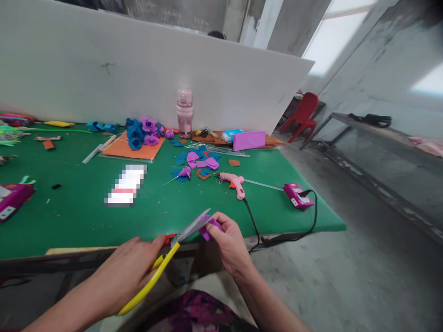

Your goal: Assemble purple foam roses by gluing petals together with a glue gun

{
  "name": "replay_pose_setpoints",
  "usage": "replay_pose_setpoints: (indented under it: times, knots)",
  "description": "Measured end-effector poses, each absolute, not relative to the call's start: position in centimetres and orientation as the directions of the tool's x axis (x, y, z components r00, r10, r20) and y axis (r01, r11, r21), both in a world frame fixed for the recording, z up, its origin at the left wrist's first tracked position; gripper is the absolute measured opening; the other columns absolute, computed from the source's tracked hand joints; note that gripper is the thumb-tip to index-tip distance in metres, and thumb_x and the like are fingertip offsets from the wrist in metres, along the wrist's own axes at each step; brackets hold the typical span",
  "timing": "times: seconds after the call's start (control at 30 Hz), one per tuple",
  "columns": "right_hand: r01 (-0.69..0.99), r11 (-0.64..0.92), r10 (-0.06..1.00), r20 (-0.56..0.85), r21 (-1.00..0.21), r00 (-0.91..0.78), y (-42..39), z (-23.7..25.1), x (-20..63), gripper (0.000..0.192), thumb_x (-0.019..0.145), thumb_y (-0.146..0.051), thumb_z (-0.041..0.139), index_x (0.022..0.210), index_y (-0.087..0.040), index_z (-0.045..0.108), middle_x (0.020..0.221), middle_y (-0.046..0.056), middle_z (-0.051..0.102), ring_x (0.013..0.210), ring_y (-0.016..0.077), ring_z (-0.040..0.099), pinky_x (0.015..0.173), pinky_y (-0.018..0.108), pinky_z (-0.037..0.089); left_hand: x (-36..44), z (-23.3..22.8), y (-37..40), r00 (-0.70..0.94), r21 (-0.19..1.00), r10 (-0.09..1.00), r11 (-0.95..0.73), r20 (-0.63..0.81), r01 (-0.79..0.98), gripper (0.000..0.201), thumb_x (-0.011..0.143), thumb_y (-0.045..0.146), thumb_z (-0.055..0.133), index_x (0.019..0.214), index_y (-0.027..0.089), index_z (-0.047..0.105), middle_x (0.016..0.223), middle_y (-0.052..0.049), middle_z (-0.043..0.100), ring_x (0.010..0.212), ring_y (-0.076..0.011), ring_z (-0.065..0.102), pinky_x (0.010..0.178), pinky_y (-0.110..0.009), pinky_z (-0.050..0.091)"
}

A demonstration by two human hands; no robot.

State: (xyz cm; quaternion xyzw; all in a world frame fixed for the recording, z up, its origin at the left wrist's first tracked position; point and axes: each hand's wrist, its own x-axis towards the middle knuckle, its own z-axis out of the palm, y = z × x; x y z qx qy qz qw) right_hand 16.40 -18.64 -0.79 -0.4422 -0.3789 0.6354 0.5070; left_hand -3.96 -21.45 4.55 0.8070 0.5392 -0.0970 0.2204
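Note:
My left hand is closed around the yellow handles of a pair of scissors, whose blades point up and to the right. Between the thumb and fingers of my right hand is a purple foam piece. The blades reach this piece and lie partly over it; whether they cut into it I cannot tell. Both hands are at the near edge of the green table. Beyond them lie a pink glue gun, a purple paper flower on a thin stem and purple cut pieces.
A pink bottle stands by the white board. Blue and purple flowers rest on an orange sheet. The glue gun's cord hangs over the table edge near a magenta power strip. A red chair stands behind.

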Motion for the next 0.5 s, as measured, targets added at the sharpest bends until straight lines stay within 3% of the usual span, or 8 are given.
replay_pose_setpoints:
  times: [0.5]
  knots:
    - [-0.311, -0.183, 0.983, -0.165, -0.933, -0.083, -18.68, -1.27, 16.48, 0.014, 0.069, -0.025, 0.063, 0.066, -0.017, 0.052, 0.06, -0.004, 0.047, 0.055, 0.0081, 0.038, 0.055, 0.022, 0.03, -4.17, 3.98, -21.2, 0.407, 0.275, 0.828, -0.318, -0.387, 0.907, 0.032, 0.087, 0.034, 0.03, 0.104, 0.02, 0.053, 0.079, -0.009, 0.065, 0.07, -0.0245, 0.061, 0.059, -0.031, 0.04]
